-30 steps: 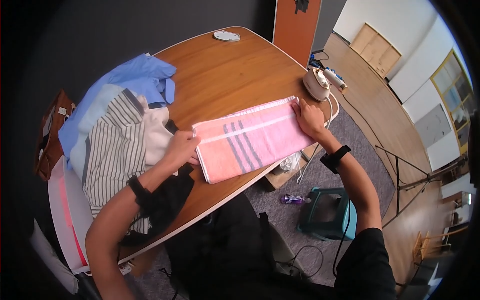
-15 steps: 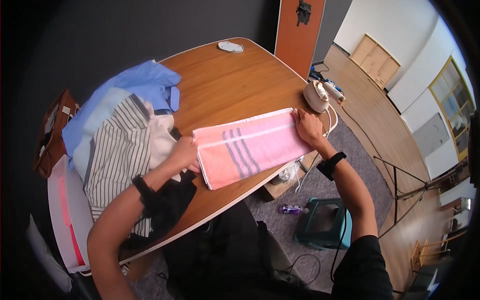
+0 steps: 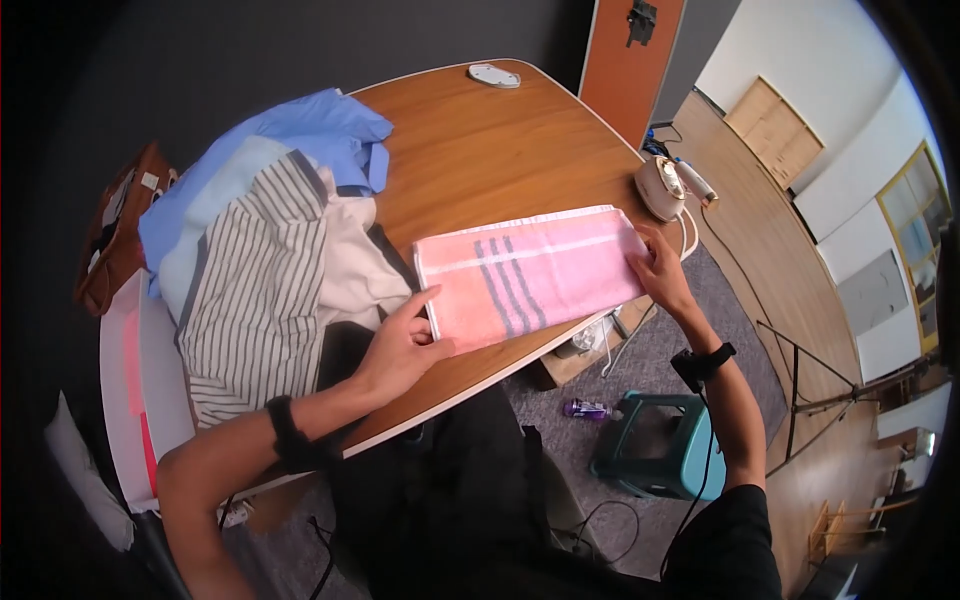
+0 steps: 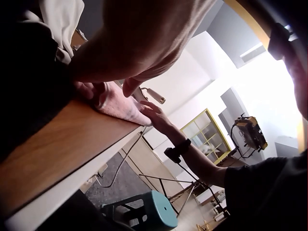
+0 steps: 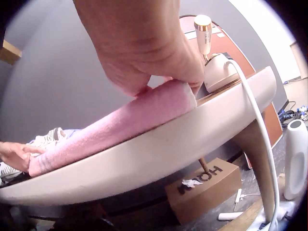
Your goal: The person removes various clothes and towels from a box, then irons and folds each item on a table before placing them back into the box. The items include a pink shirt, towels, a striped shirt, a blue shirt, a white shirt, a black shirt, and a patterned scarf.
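Observation:
A folded pink and orange towel (image 3: pixel 560 262) with grey stripes lies flat near the table's front edge. At its near left corner, the left hand (image 3: pixel 405 350) touches the towel with fingers spread, index and thumb apart. The right hand (image 3: pixel 662 272) pinches the right end between thumb and fingers. From the right wrist view, the towel (image 5: pixel 120 118) is a thick layered strip, with the right hand (image 5: pixel 144 53) over its end and the left hand (image 5: pixel 15 155) at the far end. The left wrist view partly hides the left fingertips.
Striped (image 3: pixel 265 290) and blue (image 3: pixel 335 130) garments lie heaped on the table's left, beside a brown bag (image 3: pixel 125 235) and white bin (image 3: pixel 150 400). A corded iron (image 3: pixel 660 188) stands at the right edge, a white plate (image 3: pixel 495 76) at the back, a teal stool (image 3: pixel 705 455) below.
The left hand has loosened from the towel's left edge and shifted toward the near corner, its fingers now spread. The right hand has slid slightly nearer along the right end. The head view has shifted.

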A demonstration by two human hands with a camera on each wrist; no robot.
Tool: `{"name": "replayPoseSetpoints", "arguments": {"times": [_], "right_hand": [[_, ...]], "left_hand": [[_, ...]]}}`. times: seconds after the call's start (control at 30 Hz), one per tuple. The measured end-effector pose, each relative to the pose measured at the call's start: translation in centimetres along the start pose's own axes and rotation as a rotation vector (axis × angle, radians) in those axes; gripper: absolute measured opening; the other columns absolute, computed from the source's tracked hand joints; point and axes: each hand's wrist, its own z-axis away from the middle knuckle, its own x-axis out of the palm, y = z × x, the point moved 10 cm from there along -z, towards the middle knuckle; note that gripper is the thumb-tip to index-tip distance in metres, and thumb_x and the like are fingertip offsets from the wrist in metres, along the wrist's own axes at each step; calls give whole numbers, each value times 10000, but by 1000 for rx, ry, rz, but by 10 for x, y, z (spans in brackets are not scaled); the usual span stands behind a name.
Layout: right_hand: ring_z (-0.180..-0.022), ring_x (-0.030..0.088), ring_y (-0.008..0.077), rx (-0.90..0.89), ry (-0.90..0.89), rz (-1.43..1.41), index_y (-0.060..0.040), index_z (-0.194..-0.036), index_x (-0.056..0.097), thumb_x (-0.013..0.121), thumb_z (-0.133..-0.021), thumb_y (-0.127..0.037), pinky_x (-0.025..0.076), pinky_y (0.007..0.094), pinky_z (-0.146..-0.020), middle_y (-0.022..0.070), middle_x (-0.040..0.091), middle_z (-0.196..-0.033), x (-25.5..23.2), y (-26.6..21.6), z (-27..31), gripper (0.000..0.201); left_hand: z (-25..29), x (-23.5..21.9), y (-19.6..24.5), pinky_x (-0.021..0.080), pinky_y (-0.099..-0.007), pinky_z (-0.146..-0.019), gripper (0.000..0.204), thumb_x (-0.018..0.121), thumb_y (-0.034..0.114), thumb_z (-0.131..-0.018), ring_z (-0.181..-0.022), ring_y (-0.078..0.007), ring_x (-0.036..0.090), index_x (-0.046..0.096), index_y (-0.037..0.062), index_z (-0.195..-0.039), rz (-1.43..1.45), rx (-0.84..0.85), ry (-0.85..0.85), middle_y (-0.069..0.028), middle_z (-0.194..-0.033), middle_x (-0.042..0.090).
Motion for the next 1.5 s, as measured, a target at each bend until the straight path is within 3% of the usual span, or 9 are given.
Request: {"name": "replayPoseSetpoints", "arguments": {"times": [0.13,0.33,0.47,0.6,0.7,1.0,1.1,1.3,1.5], "right_hand": [[-963,693,419,-101,60,187,-108,-1353,585,624,-944,-87,540,499,-855,244,709,-1112,11,-12,-4,411],[-794,706,290,-62,39,85,-80,-1336,631,662,-953,-103,563,389,-756,178,735,-1028,11,9,-14,386],[-845,661,115,150,-40,-481,-44,-1365,621,667,-1003,-127,540,274,-717,24,709,-1006,11,33,-13,374],[-982,652,103,212,-32,-670,-68,-1400,596,689,-989,-99,535,234,-821,64,692,-1116,1,29,-3,423],[-962,655,108,124,-55,-609,-69,-1399,595,685,-990,-94,538,237,-821,62,688,-1124,5,27,0,419],[-929,638,91,119,-73,-498,-45,-1404,562,670,-990,-77,523,230,-806,36,677,-1089,12,32,-10,429],[-878,623,90,81,-26,-457,-46,-1404,566,670,-980,-65,505,232,-764,28,671,-1030,8,35,-13,438],[-868,616,100,120,12,-618,-53,-1421,563,697,-973,-104,488,240,-758,36,668,-995,-4,23,-7,471],[-891,649,100,106,-75,-493,-51,-1457,535,685,-995,-151,522,241,-778,59,705,-1055,-7,18,6,495]], "left_hand": [[-1,-3,3,496,-266,-762,604,736,117,-928,-804,-106,666,498,-26,-1464,-185,-64,48,-106,-874,744],[-7,-4,0,487,-273,-709,618,759,144,-912,-753,-91,649,514,-29,-1452,-316,-67,9,-78,-805,742],[-8,-2,13,466,-254,-663,766,777,138,-899,-738,-60,614,407,-19,-1550,-110,51,18,-45,-808,739],[-3,11,29,467,-188,-691,864,782,74,-891,-788,-37,618,303,2,-1607,-125,12,-120,-51,-879,748],[-3,18,28,502,-201,-733,787,733,15,-909,-845,-61,655,342,2,-1592,125,58,-86,-94,-939,753],[-1,17,16,532,-251,-779,482,683,23,-909,-886,-105,703,605,-17,-1382,-268,4,-109,-158,-1026,769],[0,10,15,562,-332,-801,460,737,125,-861,-879,-258,748,664,-4,-1297,-276,36,-25,-218,-888,746],[7,17,51,529,-441,-863,389,718,144,-846,-963,-369,664,682,-1,-1205,-742,126,-40,-199,-934,689],[-9,45,106,472,-467,-929,445,707,195,-886,-1026,-371,611,624,9,-1281,-1064,646,-17,-191,-1070,588]]}}
